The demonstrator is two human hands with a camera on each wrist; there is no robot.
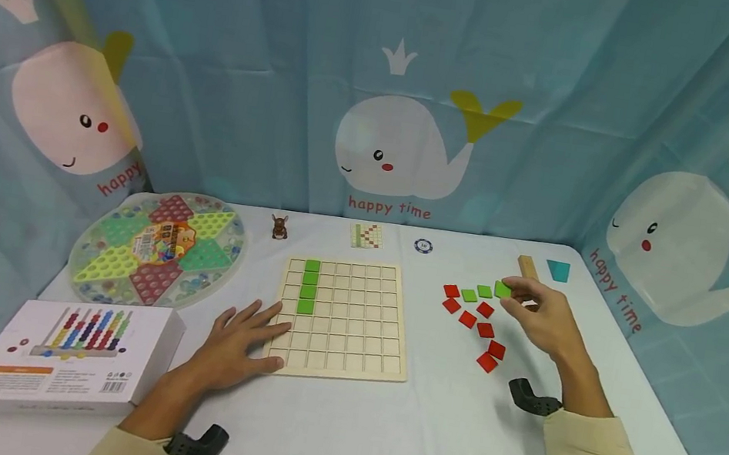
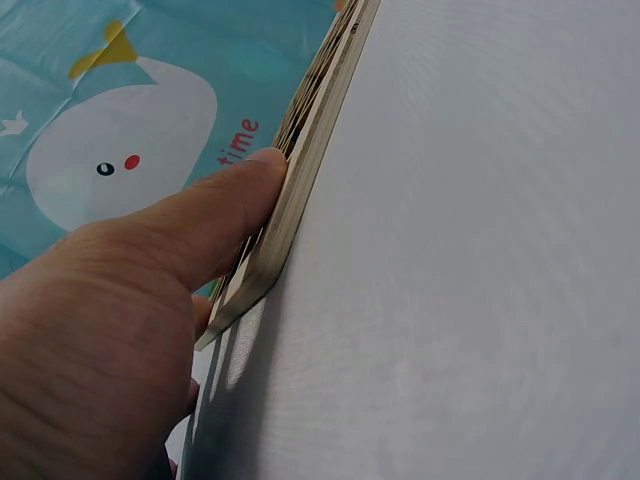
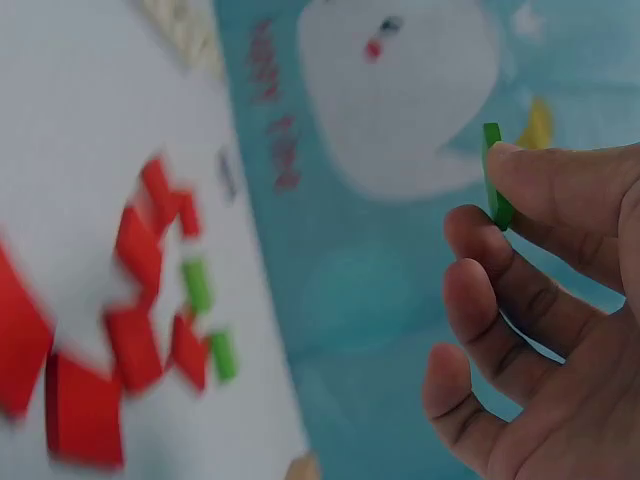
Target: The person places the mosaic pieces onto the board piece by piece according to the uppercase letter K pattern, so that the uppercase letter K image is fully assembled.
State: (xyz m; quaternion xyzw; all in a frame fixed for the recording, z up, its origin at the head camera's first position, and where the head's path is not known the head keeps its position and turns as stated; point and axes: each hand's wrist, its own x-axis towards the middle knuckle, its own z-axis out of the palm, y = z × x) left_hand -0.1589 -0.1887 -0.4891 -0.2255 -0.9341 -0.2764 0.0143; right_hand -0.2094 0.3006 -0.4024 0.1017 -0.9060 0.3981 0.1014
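Observation:
A wooden grid board (image 1: 350, 327) lies mid-table, with several green square tiles (image 1: 310, 279) in a column near its left side. My left hand (image 1: 239, 346) rests with spread fingers on the board's lower left edge; in the left wrist view the thumb (image 2: 230, 205) presses on the rim. Over the loose tiles at the right, my right hand (image 1: 544, 315) pinches a green tile (image 3: 494, 178) between thumb and fingertips, held up off the table. Below it lie two more green tiles (image 1: 470, 295) and several red tiles (image 1: 486, 330).
At the left are a round checkers board (image 1: 111, 285) and a white box (image 1: 72, 365) with an abacus picture. Along the back stand a small brown figurine (image 1: 279, 227), a pattern card (image 1: 366, 236), a poker chip (image 1: 423, 246), a wooden block (image 1: 527, 267) and a teal piece (image 1: 558, 270).

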